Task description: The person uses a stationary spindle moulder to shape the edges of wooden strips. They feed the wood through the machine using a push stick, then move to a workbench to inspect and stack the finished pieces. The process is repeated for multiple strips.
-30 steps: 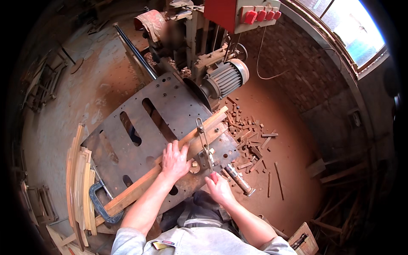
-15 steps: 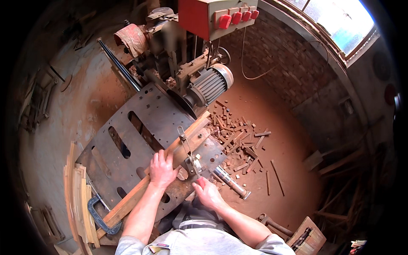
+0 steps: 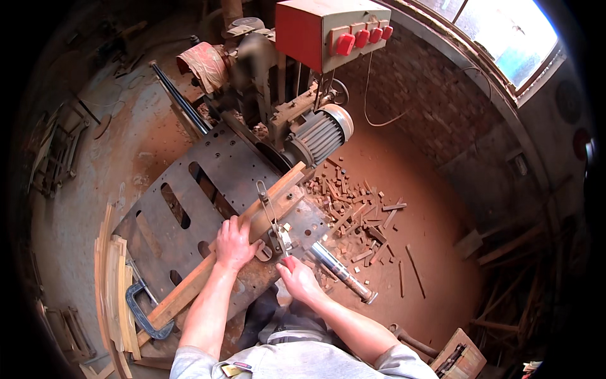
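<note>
While the long pale wooden batten (image 3: 208, 268) lies diagonally across the dark slotted steel machine table (image 3: 189, 189), the job looks like feeding or clamping it at the cutter, so the sound practice, by my reckoning, is steady downward pressure, stock tight to the table, fingers well back from the far end near the grey ribbed electric motor (image 3: 319, 132).

Head view, left side. Left hand (image 3: 233, 243) rests palm-down on top of the batten, fingers spread and curled lightly over its far edge; pressing, not a closed grip. Forearm runs up from the lower edge, elbow bent outward, wrist roughly straight.

Head view, right side. Right hand (image 3: 298, 278) sits just beside the left, closed around the base of the thin metal clamp lever (image 3: 273, 218) or the fitting below it; which of the two I cannot tell. Polished steel cylinder handle (image 3: 341, 273) juts out just right of this hand, untouched. Forearm angles in from lower right.

Beyond the right hand, small wooden offcuts (image 3: 360, 215) are scattered on the red dusty floor. Left of the left forearm, a blue G-clamp (image 3: 142, 309) grips the batten's near end beside stacked curved wooden strips (image 3: 113, 290).
</note>
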### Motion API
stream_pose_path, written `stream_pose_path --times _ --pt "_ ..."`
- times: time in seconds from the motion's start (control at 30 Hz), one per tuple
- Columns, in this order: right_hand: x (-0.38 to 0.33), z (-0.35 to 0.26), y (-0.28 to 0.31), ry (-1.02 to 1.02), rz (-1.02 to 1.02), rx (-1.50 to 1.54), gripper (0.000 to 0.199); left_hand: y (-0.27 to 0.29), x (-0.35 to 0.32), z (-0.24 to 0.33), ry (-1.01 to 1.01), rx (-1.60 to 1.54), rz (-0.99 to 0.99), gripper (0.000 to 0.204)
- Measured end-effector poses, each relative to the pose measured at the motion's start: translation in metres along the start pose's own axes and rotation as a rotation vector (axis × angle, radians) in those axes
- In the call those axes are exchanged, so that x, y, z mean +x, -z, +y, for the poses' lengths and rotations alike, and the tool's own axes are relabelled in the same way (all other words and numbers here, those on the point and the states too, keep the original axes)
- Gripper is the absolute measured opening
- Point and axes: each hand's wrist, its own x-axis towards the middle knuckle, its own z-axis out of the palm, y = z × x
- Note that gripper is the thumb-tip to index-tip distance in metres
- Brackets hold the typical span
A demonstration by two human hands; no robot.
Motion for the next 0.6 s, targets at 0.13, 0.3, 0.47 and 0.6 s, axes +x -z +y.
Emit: stream_pose_path --times 0.13,0.3,0.47,0.6 --pt "0.007 0.001 -0.002 0.003 0.007 -0.009 0.043 0.001 0.003 -0.003 0.009 -0.003 0.033 0.074" --pt "0.011 -0.005 -0.001 0.036 -0.018 0.000 0.043 -0.002 0.004 -0.010 -0.005 0.019 0.046 0.073" --pt "0.018 -0.006 -0.004 0.050 -0.031 -0.002 0.043 -0.005 0.006 -0.018 0.009 0.013 0.045 0.073" --pt "0.029 -0.003 -0.010 0.054 -0.052 -0.004 0.044 -0.008 0.008 -0.025 0.017 0.027 0.076 0.072"
